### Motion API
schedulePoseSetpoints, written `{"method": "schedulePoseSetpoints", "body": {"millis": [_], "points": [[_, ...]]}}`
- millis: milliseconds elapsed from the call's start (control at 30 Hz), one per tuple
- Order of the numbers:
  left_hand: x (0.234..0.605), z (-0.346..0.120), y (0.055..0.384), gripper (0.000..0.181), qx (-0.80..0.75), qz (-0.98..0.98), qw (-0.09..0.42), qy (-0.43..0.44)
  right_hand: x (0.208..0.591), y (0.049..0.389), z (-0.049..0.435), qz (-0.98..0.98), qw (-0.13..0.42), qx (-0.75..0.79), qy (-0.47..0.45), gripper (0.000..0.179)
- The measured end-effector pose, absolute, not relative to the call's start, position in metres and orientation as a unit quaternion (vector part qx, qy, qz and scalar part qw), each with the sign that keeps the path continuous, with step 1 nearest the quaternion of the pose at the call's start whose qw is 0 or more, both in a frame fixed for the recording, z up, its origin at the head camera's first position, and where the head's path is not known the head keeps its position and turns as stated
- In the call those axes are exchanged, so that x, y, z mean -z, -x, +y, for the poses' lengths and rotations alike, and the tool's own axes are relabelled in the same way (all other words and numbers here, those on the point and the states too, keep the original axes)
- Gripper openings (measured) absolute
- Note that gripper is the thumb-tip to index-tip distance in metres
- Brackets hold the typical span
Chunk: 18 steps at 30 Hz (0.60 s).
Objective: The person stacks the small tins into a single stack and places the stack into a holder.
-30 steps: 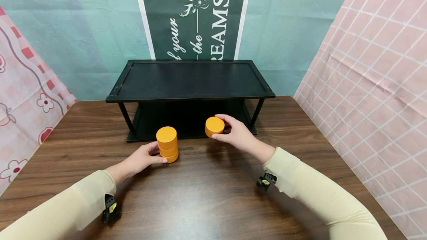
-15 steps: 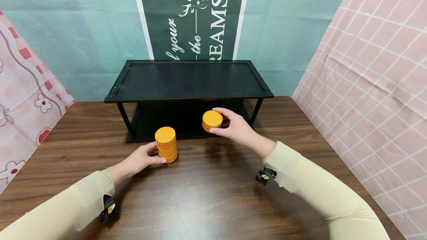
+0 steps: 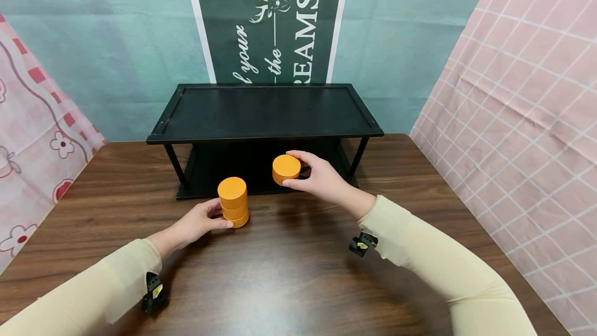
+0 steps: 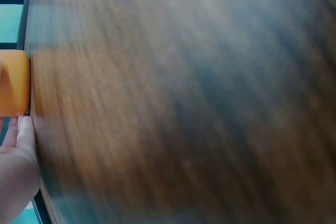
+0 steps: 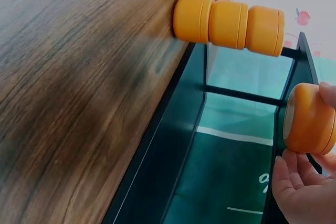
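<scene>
Three round orange jars stand in an upright stack (image 3: 234,204) on the wooden table, lids and seams showing in the right wrist view. My left hand (image 3: 201,222) holds the bottom jar (image 5: 191,19) from the left, thumb in front and fingers behind, partly hidden by it. In the left wrist view only part of an orange jar (image 4: 14,82) shows at the edge. Raised above the table to the right of the stack, another orange jar (image 3: 285,169) is gripped between the thumb and fingers of my right hand (image 3: 319,178). Its pale underside shows in the right wrist view.
A black two-tier rack (image 3: 266,113) stands behind both hands, its lower shelf (image 3: 224,170) close behind the stack. The brown wooden table (image 3: 289,263) spreads in front. Cloth hangs at the back and on both sides, including a pink checked sheet (image 3: 522,92) at right.
My right hand has risen slightly and moved left with its jar, closer to the stack. The left hand stays on the bottom jar, and the stack stands as before.
</scene>
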<state>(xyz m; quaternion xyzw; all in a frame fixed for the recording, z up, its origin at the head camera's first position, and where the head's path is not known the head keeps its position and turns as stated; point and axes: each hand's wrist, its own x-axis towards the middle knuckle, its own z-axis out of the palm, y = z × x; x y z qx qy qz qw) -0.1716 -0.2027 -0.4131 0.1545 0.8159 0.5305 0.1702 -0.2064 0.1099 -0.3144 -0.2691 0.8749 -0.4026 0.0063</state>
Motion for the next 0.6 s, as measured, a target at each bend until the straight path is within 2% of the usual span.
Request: {"method": "schedulePoseSetpoints", "body": {"millis": [600], "points": [[0.412,-0.201,0.172,0.072,-0.535,0.812,0.177,-0.151,0.317,0.211,0.077,0.870,0.014,0.391,0.298,0.064]]}}
